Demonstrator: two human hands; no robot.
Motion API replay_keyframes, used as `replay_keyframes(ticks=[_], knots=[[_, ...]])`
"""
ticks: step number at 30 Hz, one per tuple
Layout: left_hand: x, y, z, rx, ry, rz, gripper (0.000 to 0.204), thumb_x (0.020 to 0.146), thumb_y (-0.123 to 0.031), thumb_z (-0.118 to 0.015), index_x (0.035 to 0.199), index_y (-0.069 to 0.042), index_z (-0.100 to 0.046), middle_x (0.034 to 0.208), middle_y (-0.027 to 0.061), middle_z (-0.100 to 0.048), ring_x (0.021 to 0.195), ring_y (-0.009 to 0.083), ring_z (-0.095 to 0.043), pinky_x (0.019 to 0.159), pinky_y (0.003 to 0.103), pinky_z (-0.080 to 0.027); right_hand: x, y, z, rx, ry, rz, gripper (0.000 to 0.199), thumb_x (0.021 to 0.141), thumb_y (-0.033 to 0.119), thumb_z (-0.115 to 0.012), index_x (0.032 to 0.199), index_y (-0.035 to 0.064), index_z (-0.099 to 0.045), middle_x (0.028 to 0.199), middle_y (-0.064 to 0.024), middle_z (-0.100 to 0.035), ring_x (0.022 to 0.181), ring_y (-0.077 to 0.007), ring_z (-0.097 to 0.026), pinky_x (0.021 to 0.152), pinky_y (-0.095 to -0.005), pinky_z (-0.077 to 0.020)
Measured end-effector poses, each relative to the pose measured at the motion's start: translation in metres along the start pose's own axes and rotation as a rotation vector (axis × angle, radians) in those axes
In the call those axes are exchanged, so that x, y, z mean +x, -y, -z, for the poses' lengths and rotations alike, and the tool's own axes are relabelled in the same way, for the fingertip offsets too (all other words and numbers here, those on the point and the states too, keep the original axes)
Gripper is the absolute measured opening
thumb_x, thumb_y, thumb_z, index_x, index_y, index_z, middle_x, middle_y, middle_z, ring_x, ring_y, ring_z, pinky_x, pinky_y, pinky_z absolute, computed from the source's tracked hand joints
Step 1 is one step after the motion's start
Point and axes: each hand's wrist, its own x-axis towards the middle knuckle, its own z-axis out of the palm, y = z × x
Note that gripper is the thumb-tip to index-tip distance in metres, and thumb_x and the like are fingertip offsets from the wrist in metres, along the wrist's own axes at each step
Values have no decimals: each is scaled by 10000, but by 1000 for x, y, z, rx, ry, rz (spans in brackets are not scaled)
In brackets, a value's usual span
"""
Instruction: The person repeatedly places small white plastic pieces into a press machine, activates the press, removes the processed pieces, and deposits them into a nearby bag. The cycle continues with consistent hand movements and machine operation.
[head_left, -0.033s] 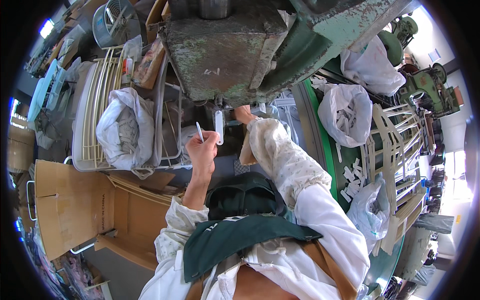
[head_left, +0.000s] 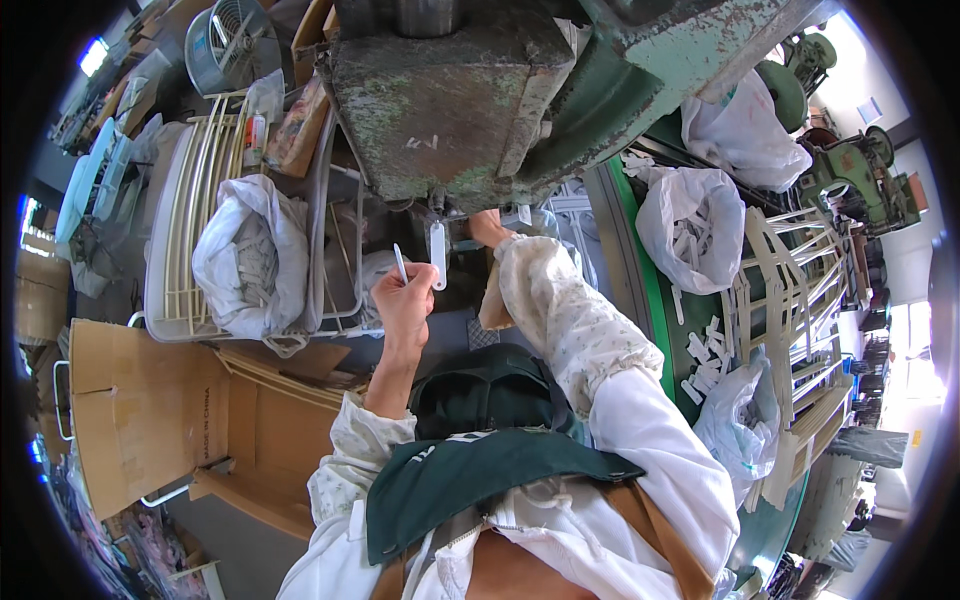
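Observation:
My left hand [head_left: 405,302] is closed in a pinch in front of the machine. A flat white strip [head_left: 438,255] with rounded ends and a hole near its top stands upright at its fingertips. A thin white strip [head_left: 400,262] also sticks up from the same hand. Above the strips hangs the dark, worn head of a green machine [head_left: 440,125]. My right hand [head_left: 489,229] reaches under that head, close to its lower edge. Its fingers are hidden there, so what it touches does not show. Patterned sleeve covers are on both forearms.
To the left, a white sack [head_left: 250,260] of pale strips rests on a wire rack [head_left: 190,215]; below is an open cardboard box [head_left: 150,410]. On the right, another strip-filled sack [head_left: 690,230] and several loose strips [head_left: 707,355] lie on a green surface. A fan [head_left: 232,45] stands far left.

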Motion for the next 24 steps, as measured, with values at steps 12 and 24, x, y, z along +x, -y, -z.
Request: replay_keyframes(ticks=[12,24], knots=[[-1,7,31,-122,37,218,289,922,-272,-564,975,2,-638,774,23,-598,599,102,-505,575,237,-386,-54,93,147,999,83,-117,254,662,43,-739,895,-20,-659,823,-97,-664,803,-193,-621,684,-322,-479],[8,-15,41,-133,99,38,175,874,-146,-645,952,9,-662,629,-32,-521,494,35,-385,465,195,-259,-73,158,205,990,92,-139,168,802,152,-725,770,2,-656,611,-14,-616,594,-79,-584,517,-230,-438]])
